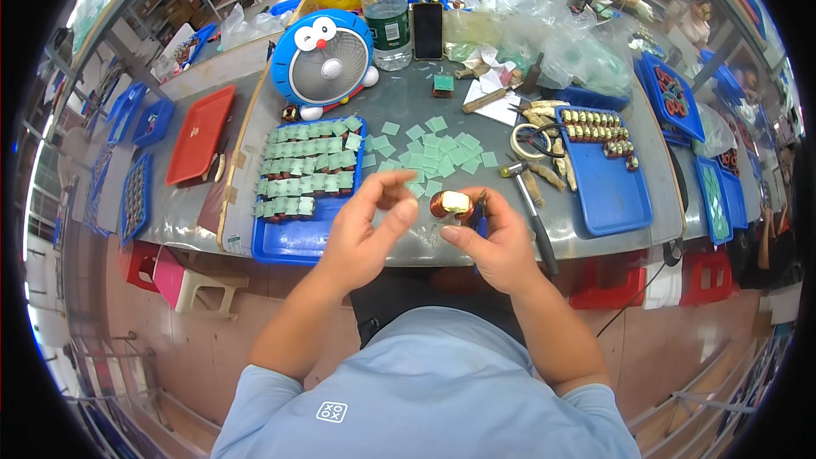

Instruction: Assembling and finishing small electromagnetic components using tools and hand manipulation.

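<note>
My left hand (361,234) is raised over the near table edge, thumb and forefinger curled toward each other. Between their tips shows a thin green square sheet (415,189), which looks pinched there. My right hand (501,246) grips a copper-wound coil (450,204) with a pale yellow face turned up. A blue-handled tool (481,219) is also tucked in that hand; its working end is hard to make out. Beyond both hands lies a loose spread of green square sheets (442,153) on the grey table.
To the left, a blue tray (289,242) holds rows of coils topped with green squares. On the right, another blue tray (608,195) carries pale-topped coils. A hammer (531,204), tape roll (531,143), round blue fan (323,59), water bottle (387,21) and phone (427,31) stand or lie about.
</note>
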Demonstrator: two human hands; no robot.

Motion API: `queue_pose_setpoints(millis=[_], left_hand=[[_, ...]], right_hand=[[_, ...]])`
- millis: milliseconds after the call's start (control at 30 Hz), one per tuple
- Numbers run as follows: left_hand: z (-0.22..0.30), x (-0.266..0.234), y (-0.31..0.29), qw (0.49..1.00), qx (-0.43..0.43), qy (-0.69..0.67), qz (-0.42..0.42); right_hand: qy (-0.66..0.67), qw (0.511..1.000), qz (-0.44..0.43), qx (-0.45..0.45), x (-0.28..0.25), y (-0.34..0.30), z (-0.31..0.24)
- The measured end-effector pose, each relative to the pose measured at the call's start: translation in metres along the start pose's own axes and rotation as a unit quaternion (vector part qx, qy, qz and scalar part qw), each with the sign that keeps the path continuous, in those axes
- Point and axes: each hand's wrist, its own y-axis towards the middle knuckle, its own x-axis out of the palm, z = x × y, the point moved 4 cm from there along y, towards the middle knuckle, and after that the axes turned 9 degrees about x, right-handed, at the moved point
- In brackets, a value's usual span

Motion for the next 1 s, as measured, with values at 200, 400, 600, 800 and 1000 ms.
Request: queue_pose_setpoints(millis=[200,400,600,800,1000], left_hand=[[0.043,-0.002,0.022,0.931,0.257,0.232,-0.114],[0.053,0.005,0.026,0.915,0.264,0.284,-0.112],[0.050,0.002,0.025,0.917,0.243,0.310,-0.058],[0.052,0.001,0.022,0.938,0.198,0.282,-0.043],[0.052,0.001,0.022,0.934,0.241,0.263,-0.015]], right_hand=[[0.066,0.994,-0.028,0.080,0.007,0.003,-0.024],[0.119,0.988,-0.012,0.096,0.007,0.002,-0.018],[0.156,0.984,-0.020,0.085,0.015,-0.003,-0.022],[0.170,0.982,-0.034,0.072,0.017,-0.004,-0.017],[0.190,0.981,-0.021,0.038,0.024,-0.010,-0.018]])
